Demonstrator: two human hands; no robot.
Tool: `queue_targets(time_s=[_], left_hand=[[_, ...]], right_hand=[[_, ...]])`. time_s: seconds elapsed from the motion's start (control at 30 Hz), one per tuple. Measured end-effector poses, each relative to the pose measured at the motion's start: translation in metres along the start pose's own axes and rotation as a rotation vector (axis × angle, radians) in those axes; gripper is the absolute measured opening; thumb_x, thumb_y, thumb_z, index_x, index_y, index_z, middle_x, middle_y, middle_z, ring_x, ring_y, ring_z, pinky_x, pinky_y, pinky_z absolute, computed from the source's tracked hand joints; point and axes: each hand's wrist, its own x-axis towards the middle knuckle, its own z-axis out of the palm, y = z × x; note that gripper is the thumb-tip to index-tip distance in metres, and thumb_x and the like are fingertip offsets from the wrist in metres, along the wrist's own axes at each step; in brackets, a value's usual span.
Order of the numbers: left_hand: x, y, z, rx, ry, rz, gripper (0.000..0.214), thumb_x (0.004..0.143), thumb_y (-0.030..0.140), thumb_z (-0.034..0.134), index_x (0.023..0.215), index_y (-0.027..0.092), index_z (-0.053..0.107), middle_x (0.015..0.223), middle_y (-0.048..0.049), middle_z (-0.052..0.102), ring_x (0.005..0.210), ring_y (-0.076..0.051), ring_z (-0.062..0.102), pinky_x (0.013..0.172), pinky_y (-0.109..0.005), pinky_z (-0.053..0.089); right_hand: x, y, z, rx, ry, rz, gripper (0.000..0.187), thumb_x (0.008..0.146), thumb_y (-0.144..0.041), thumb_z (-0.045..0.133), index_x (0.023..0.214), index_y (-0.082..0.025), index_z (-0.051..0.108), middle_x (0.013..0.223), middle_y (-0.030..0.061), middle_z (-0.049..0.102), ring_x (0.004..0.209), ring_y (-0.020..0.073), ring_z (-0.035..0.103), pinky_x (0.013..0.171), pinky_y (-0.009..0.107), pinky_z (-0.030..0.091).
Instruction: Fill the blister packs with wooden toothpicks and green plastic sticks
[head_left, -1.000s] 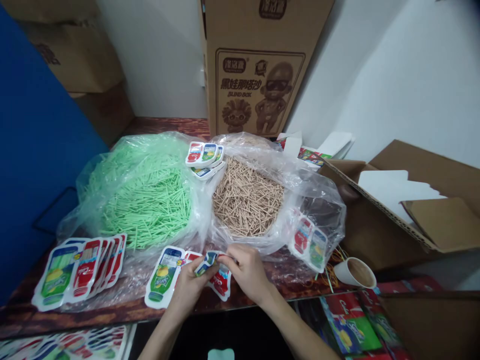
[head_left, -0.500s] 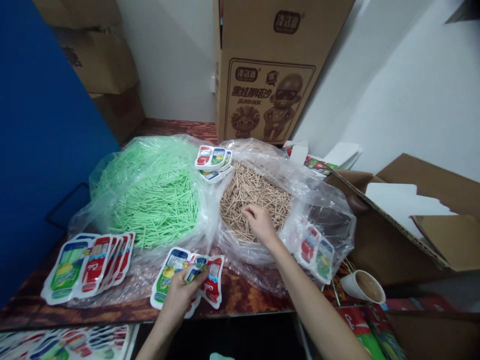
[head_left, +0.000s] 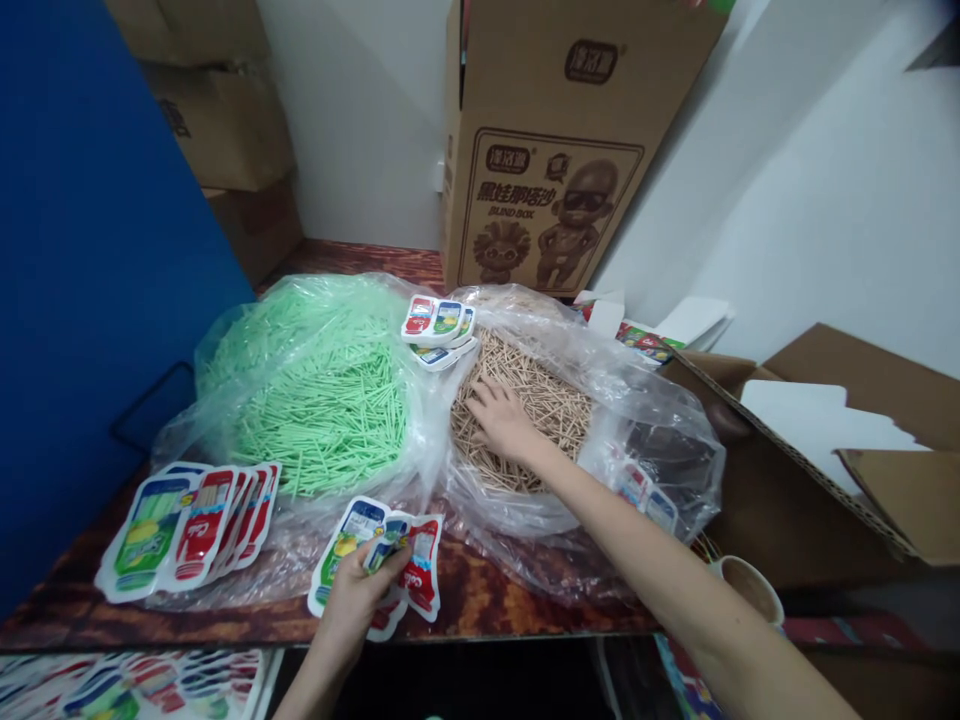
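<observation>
Space is tight at the left, where a blue panel (head_left: 75, 250) stands close beside the table (head_left: 495, 600). Fanned pouches (head_left: 195, 520) lie near the front edge, their tips just short of it. Behind them a clear bag of green sticks (head_left: 322, 400) swells across the left half, its plastic spilling toward the front.

The left hand (head_left: 352, 600) sits at the front edge, with fingers curled and thumb pressed on a small pouch (head_left: 386, 540), gripping it just above two larger printed pouches (head_left: 352, 540) that lie flat, one corner hanging over the edge. Bare wood shows only in a narrow strip to the right of this hand.

A stack of small packs (head_left: 437, 325) rests where the two bags meet. The right hand (head_left: 502, 420) lies palm down on the brown sticks (head_left: 547, 400) in the second bag, fingers stretched out and loosely spread; whether any sticks are caught beneath cannot be told. A tall printed carton (head_left: 555, 150) blocks the rear. An open cardboard box (head_left: 825, 440) crowds the right side, and a cup (head_left: 750, 590) stands near the front corner.
</observation>
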Motion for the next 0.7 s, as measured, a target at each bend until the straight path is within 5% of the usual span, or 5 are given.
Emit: queue_targets(time_s=[0.33, 0.47, 0.7], left_hand=[[-0.002, 0.006, 0.002, -0.049, -0.023, -0.044, 0.031, 0.053, 0.039, 0.084, 0.061, 0.015, 0.067, 0.054, 0.002, 0.063, 0.05, -0.012, 0.054, 0.052, -0.022, 0.043], [-0.001, 0.005, 0.002, -0.038, -0.018, -0.049, 0.032, 0.051, 0.039, 0.084, 0.062, 0.015, 0.066, 0.055, 0.002, 0.062, 0.05, -0.012, 0.054, 0.051, -0.022, 0.042], [0.002, -0.004, -0.002, -0.01, 0.032, -0.061, 0.041, 0.049, 0.047, 0.084, 0.063, 0.015, 0.064, 0.052, 0.0028, 0.059, 0.045, -0.012, 0.052, 0.047, -0.022, 0.041]], right_hand=[[-0.004, 0.006, 0.004, -0.058, -0.123, -0.023, 0.053, 0.071, -0.04, 0.075, 0.113, -0.01, 0.063, 0.149, 0.0217, 0.037, 0.142, 0.0355, 0.025, 0.115, 0.054, 0.013], [-0.01, -0.002, 0.012, -0.102, -0.088, -0.024, 0.038, 0.076, -0.027, 0.066, 0.109, -0.008, 0.064, 0.148, 0.0236, 0.038, 0.143, 0.0357, 0.022, 0.116, 0.055, 0.004], [-0.027, -0.001, 0.029, -0.076, 0.036, -0.058, 0.026, 0.083, -0.008, 0.047, 0.104, -0.009, 0.062, 0.144, 0.0225, 0.044, 0.138, 0.0308, 0.032, 0.116, 0.054, 0.011]])
